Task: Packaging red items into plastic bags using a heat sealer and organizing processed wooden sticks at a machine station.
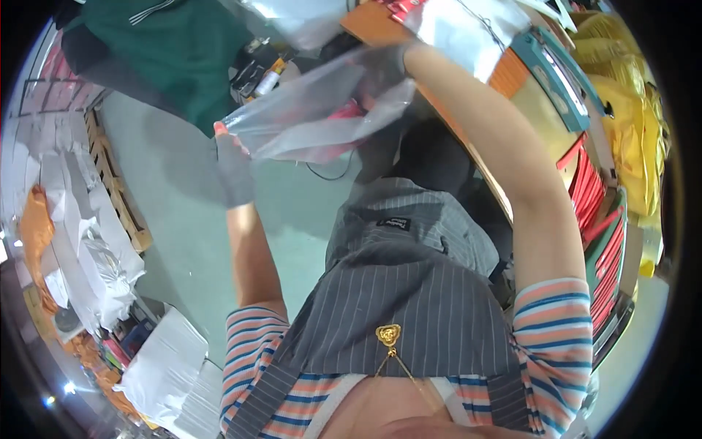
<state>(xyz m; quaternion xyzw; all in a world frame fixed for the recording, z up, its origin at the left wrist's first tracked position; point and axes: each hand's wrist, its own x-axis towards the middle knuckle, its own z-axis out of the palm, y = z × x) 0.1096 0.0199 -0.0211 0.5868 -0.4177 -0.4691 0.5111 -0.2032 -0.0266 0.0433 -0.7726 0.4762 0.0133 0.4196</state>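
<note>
A: Where is the clear plastic bag [314, 124]?

B: Up off the floor between the two hands, pulled out on a slant. One end meets the left hand [235, 157]; the other runs to the right hand [395, 62], which reaches farther from the body.

A: How do the hands hold it?

B: The left, in a grey glove [238, 186] with a bare fingertip showing, pinches the bag by its edge. The right is blurred — I can't tell whether its fingers clasp the plastic or lie loose inside it.

A: Anything close enough to catch?

B: The wooden table [373, 23] is just beside the right hand, and a green cloth [175, 62] comes near the left fingertips. What looks like a small bottle [270, 79] lies beyond the bag, between the hands.

A: So how would you handle the film?

B: I'd keep the left pinch firm but small, right at the rim, since thin plastic probably clings and creases. Pull evenly with both sides — taut, not strained — and carry the right wrist clear of the table's edge, where the film could snag.
</note>
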